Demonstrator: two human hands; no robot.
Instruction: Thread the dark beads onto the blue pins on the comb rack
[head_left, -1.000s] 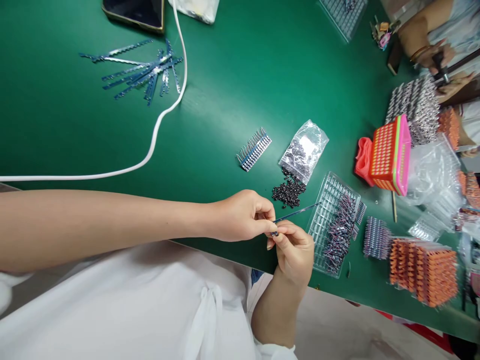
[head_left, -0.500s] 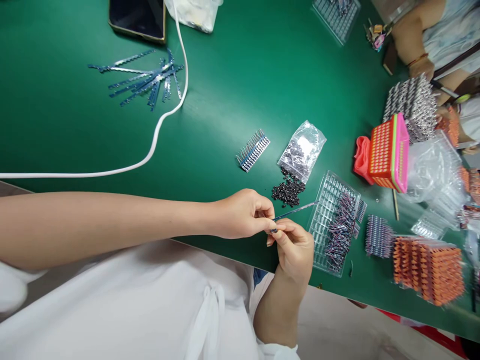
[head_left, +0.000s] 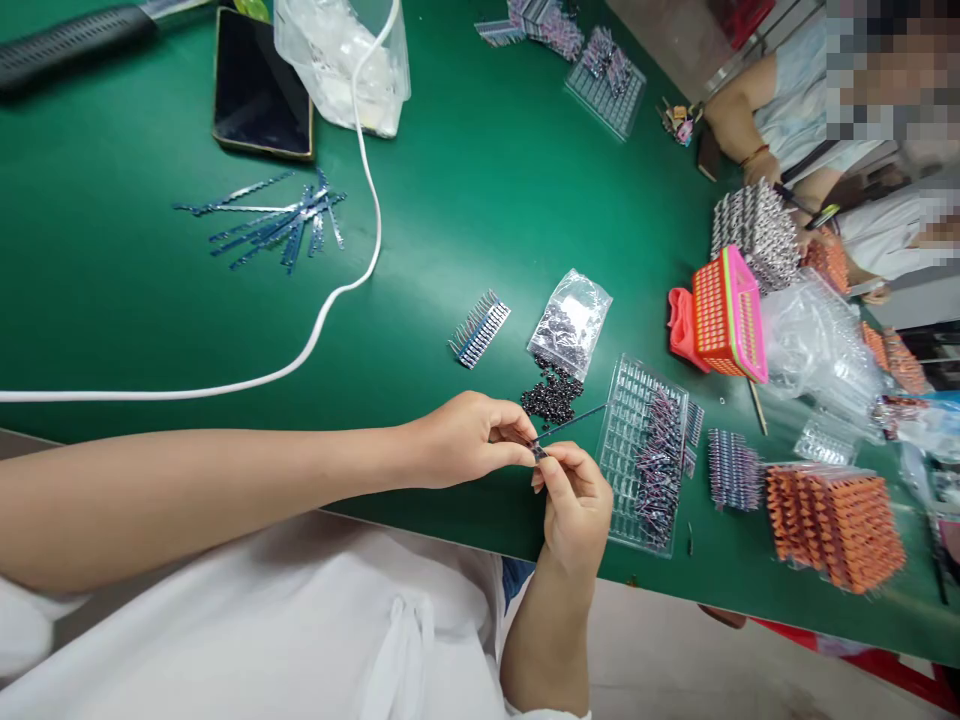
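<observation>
My left hand (head_left: 469,438) and my right hand (head_left: 576,500) meet over the near edge of the green table (head_left: 480,170). Both pinch a thin blue strip (head_left: 570,422) that points toward a clear plastic tray (head_left: 630,430). A tiny dark part sits between the fingertips. Just beyond lies a heap of small black beads (head_left: 550,395) spilling from a clear bag (head_left: 571,320). A short comb of blue pins (head_left: 478,329) lies to the left of the bag.
Empty blue strips (head_left: 274,220) lie at far left by a white cable (head_left: 322,310), a phone (head_left: 259,90) and a plastic bag (head_left: 341,55). A pink-orange basket (head_left: 724,315), orange part stacks (head_left: 836,515) and more trays crowd the right. Other people sit at the far right.
The view has tilted up and shifted, showing more of the far table and the people on the right. My hands stay pinched on the strip, almost unmoved.
</observation>
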